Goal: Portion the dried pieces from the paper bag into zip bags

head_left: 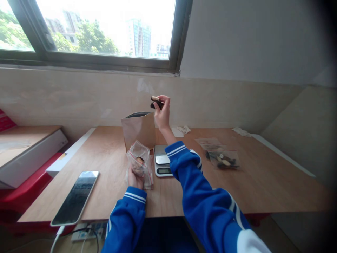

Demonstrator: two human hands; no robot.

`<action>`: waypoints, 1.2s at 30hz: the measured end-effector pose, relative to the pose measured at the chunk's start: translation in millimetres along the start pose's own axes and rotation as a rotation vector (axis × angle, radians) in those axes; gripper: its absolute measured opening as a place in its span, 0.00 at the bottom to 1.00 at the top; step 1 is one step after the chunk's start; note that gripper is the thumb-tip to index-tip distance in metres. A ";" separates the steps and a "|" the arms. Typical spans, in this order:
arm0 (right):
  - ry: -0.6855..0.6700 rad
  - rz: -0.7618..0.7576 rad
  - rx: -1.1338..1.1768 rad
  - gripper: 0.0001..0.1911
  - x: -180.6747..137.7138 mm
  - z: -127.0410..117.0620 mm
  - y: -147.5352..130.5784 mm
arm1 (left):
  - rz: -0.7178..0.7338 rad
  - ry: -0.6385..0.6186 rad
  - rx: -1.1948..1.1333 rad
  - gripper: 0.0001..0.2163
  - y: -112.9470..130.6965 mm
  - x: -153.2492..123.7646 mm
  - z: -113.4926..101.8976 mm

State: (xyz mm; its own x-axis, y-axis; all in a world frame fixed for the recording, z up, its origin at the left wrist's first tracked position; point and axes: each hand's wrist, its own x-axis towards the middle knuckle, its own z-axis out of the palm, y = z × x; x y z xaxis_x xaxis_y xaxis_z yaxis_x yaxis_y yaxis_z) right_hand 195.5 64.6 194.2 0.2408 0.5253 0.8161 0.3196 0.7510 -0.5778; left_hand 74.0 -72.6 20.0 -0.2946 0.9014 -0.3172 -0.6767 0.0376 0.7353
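My right hand (163, 114) is raised above the kraft paper bag (139, 130), pinching dried mushrooms (155, 99) with dark caps and pale undersides. My left hand (135, 178) is closed around the lower part of a clear zip bag (139, 149), held upright in front of the paper bag. A brown, mushroom-like piece (140, 160) shows inside this zip bag. The paper bag stands with its dark-lined top open. Just right of the zip bag lies a kitchen scale (162, 160), partly covered by my right sleeve; its display cannot be read.
Filled zip bags with dark and pale pieces (223, 160) lie on the right of the wooden table (263, 186). At the left front rests a phone (76, 196) with a white cable plugged in. Crumpled tissue (184, 129) lies near the wall, below the window.
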 end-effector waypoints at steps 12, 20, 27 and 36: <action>-0.232 0.017 -0.226 0.08 -32.3 18.1 39.3 | -0.074 0.051 -0.087 0.13 4.0 -5.0 4.5; -0.239 -0.030 -0.138 0.09 2.1 32.8 30.2 | -0.049 0.032 -0.067 0.12 3.5 -4.2 2.0; -0.390 -0.029 -0.177 0.11 2.2 34.0 35.8 | -0.044 0.044 -0.052 0.11 2.9 -4.5 1.8; -0.628 -0.131 -0.326 0.11 6.4 9.7 14.0 | -0.069 0.028 -0.129 0.11 1.1 -0.6 -2.0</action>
State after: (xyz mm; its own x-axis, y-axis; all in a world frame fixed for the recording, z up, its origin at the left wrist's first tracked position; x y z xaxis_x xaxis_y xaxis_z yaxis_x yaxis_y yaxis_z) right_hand 192.7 82.4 191.4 -0.3595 0.6436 0.6756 0.5909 0.7174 -0.3690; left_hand 72.2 -74.0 19.8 -0.2622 0.8861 -0.3821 -0.7762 0.0416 0.6291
